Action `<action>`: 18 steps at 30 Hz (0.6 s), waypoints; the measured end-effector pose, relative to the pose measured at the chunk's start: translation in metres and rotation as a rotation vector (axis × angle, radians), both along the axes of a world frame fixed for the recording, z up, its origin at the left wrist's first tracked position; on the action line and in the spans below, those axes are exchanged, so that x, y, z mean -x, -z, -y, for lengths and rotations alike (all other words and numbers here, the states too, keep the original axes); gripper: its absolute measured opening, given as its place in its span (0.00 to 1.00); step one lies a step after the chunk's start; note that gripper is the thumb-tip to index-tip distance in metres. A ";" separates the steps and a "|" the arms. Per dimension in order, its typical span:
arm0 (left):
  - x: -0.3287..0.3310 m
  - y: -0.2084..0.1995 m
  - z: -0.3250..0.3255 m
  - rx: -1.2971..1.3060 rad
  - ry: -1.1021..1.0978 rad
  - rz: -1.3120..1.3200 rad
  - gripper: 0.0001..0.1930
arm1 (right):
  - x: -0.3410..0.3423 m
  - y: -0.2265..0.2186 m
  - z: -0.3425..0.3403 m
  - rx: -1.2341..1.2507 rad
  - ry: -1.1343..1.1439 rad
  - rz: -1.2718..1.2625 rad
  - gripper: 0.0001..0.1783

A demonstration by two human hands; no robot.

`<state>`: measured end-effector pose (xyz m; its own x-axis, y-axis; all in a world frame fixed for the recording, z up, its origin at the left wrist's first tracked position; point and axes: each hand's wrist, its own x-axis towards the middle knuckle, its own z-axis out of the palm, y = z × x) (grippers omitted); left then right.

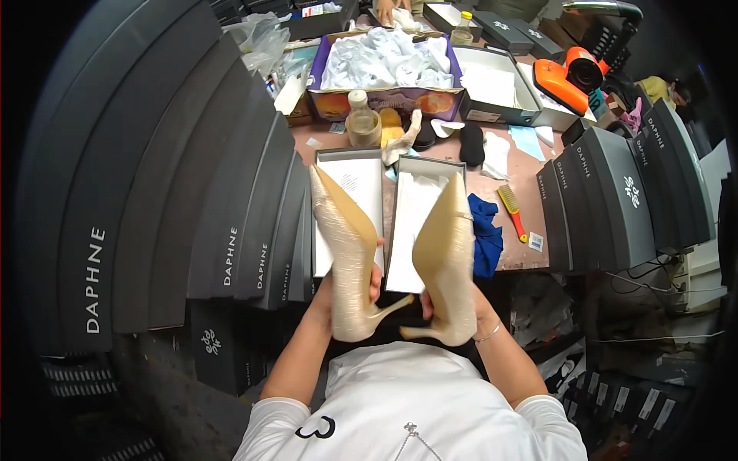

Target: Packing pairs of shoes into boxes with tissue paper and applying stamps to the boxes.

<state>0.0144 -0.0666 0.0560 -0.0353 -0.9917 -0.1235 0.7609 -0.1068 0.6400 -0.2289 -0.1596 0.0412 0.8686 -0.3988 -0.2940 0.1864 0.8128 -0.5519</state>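
Observation:
My left hand (327, 296) grips a pale gold, glittery high-heeled shoe (344, 253) by its heel end, toe pointing away from me. My right hand (430, 303) holds the matching shoe (446, 261) the same way, its tan sole showing. Both shoes hover over two open shoe boxes (361, 165) lined with white paper (411, 223), side by side at the near edge of the brown table (523, 184).
Stacks of dark grey shoe boxes rise at left (192, 192) and right (615, 200). A blue cloth (484, 234), yellow-red brush (511, 207), glass jar (361, 123), purple box of white stuffing (388, 65), orange device (569, 77) and another person's hand (388, 9) lie beyond.

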 end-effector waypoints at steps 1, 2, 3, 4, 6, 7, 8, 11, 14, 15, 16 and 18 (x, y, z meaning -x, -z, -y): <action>0.004 0.003 0.000 0.028 0.151 -0.363 0.24 | 0.002 0.000 -0.009 -0.180 0.011 0.204 0.22; 0.014 0.002 0.005 0.050 0.314 -0.731 0.25 | -0.002 0.016 -0.012 -0.246 -0.089 0.252 0.26; 0.025 0.025 0.006 0.086 0.410 -0.855 0.25 | -0.007 0.038 -0.011 -0.309 -0.193 0.300 0.32; 0.034 0.037 0.005 0.089 0.457 -0.831 0.26 | -0.012 0.059 -0.009 -0.380 -0.297 0.332 0.38; 0.045 0.038 0.001 -0.097 0.418 -0.809 0.25 | -0.023 0.058 -0.006 -0.447 -0.340 0.442 0.37; 0.048 0.037 0.005 -0.074 0.439 -0.791 0.25 | -0.024 0.054 -0.004 -0.457 -0.321 0.473 0.36; 0.049 0.031 0.007 -0.054 0.451 -0.772 0.25 | -0.025 0.046 -0.003 -0.468 -0.306 0.496 0.36; 0.045 0.030 0.014 0.000 0.540 -0.751 0.24 | -0.029 0.030 -0.002 -0.455 -0.284 0.518 0.34; 0.039 0.032 0.021 -0.014 0.553 -0.689 0.24 | -0.029 0.018 0.002 -0.435 -0.251 0.492 0.32; 0.035 0.032 0.021 -0.033 0.540 -0.655 0.24 | -0.027 0.011 0.012 -0.415 -0.226 0.475 0.28; 0.031 0.030 0.020 -0.025 0.533 -0.643 0.24 | -0.025 0.005 0.021 -0.396 -0.198 0.456 0.23; 0.025 0.024 0.020 -0.017 0.541 -0.611 0.23 | -0.008 0.004 0.061 -0.044 -0.171 0.161 0.22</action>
